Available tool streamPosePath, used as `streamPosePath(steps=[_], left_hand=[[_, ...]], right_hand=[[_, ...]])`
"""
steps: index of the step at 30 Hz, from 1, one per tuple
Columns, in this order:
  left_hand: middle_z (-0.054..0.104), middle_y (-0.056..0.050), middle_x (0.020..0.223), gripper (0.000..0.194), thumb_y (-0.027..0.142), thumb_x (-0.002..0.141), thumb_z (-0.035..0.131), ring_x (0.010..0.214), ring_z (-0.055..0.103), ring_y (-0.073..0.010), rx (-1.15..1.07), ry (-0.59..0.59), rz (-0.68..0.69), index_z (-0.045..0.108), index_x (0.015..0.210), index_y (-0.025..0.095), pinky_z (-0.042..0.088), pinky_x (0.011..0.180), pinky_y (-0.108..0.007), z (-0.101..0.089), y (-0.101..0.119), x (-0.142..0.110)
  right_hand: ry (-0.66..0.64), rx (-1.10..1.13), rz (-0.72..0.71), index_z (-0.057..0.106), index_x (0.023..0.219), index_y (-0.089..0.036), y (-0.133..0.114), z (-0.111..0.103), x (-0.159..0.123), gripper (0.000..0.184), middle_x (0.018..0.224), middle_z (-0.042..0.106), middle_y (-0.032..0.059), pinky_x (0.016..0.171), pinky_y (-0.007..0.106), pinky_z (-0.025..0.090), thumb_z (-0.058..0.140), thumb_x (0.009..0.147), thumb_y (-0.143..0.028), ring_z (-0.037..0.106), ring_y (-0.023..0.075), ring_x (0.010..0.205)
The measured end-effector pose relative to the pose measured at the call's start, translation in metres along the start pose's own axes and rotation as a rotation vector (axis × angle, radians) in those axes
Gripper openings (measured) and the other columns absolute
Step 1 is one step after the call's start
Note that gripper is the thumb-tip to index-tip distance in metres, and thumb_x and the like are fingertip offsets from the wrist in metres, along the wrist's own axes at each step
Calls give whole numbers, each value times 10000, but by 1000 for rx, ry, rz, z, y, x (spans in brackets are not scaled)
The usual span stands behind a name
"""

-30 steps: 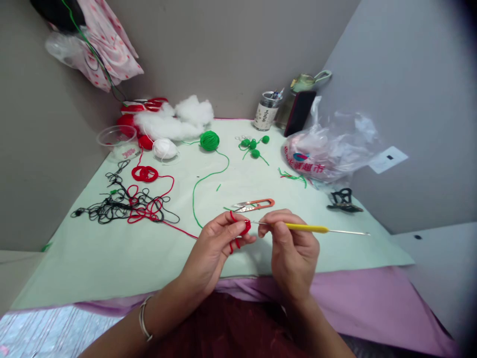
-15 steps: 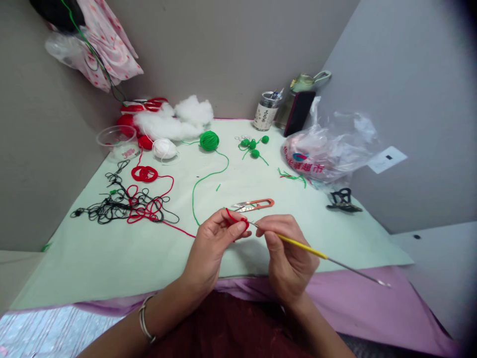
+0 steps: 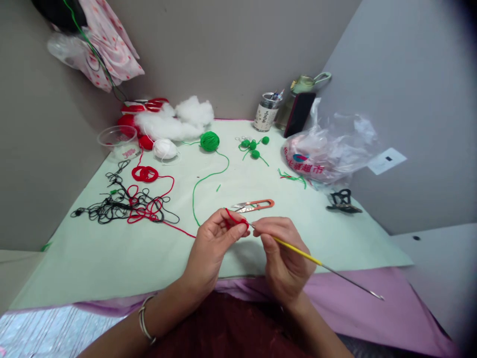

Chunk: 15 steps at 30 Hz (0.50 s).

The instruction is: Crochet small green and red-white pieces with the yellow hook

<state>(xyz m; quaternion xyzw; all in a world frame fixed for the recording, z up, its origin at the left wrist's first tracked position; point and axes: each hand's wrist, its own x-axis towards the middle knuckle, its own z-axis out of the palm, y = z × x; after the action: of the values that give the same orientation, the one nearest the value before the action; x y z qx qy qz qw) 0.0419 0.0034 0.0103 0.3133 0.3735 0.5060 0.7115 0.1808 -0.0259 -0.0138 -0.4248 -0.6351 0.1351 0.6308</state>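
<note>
Between the thumb and fingers of my left hand (image 3: 214, 243) is a small piece of red crochet work (image 3: 244, 223), mostly covered by the fingers. Red yarn (image 3: 181, 230) runs from that hand leftward over the table. My right hand (image 3: 285, 253) grips a crochet hook (image 3: 298, 249) with a yellow handle and metal ends. The hook's near tip touches the red piece; its other end points down to the right. Just beyond my hands lie orange-handled thread snips (image 3: 255, 205). A green strand reaches my left hand from a green yarn ball (image 3: 209, 141).
Tangled black cord (image 3: 112, 209) lies at left, with a white yarn ball (image 3: 165, 148) and stuffing (image 3: 167, 124) behind. Small green crocheted balls (image 3: 255, 154) sit mid-table. A pen jar (image 3: 265, 117), phone (image 3: 300, 114), plastic bag (image 3: 324, 154) and black hair clip (image 3: 343, 201) stand or lie at right.
My right hand has shifted slightly left, bringing the hook's tip against the red piece. The hook's far end has dropped a little and moved left. My left hand stays nearly still.
</note>
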Motion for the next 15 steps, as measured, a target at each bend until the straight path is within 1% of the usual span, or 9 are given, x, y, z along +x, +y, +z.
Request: streamPosePath(steps=[3, 5, 8, 10, 13, 15], left_hand=[[658, 28, 750, 197, 262, 777, 914, 734, 589, -118, -43, -38, -32, 736, 807, 183, 519, 772, -253, 1, 1, 0], [675, 22, 779, 184, 263, 780, 912, 754, 595, -120, -60, -53, -51, 756, 838, 185, 509, 791, -256, 0, 2, 0], [711, 9, 828, 191, 263, 788, 906, 802, 619, -129, -43, -37, -52, 798, 931, 197, 494, 827, -260, -2, 2, 1], [713, 14, 805, 212, 240, 784, 908, 798, 624, -127, -24, -22, -35, 810, 969, 205, 487, 823, -252, -4, 0, 2], [724, 27, 785, 346, 213, 784, 909, 794, 655, -131, -26, -23, -15, 800, 1112, 224, 498, 835, -254, -4, -3, 2], [748, 18, 814, 438, 213, 789, 909, 823, 681, -142, -63, -38, -29, 772, 1206, 224, 509, 862, -262, -3, -4, 1]], right_hand=[[8, 44, 47, 771, 1103, -278, 1, 2, 0, 254, 943, 761, 31, 762, 348, 576, 614, 1005, -103, 713, 200, 886], [25, 82, 90, 778, 1075, -277, 2, 4, 1, 223, 922, 758, 33, 751, 358, 581, 615, 1015, -137, 712, 204, 864], [58, 148, 143, 782, 1038, -272, 3, 5, 4, 190, 899, 754, 31, 721, 358, 580, 620, 1023, -174, 699, 193, 803], [67, 185, 157, 782, 1024, -268, 3, 6, 6, 184, 876, 746, 22, 693, 341, 572, 621, 1025, -179, 681, 176, 762], [46, 161, 164, 785, 1008, -268, 3, 9, 6, 186, 850, 732, 16, 691, 330, 580, 625, 1024, -174, 685, 172, 770], [38, 41, 112, 799, 1040, -282, 4, 11, 2, 200, 896, 742, 32, 704, 341, 602, 643, 1009, -160, 710, 186, 815]])
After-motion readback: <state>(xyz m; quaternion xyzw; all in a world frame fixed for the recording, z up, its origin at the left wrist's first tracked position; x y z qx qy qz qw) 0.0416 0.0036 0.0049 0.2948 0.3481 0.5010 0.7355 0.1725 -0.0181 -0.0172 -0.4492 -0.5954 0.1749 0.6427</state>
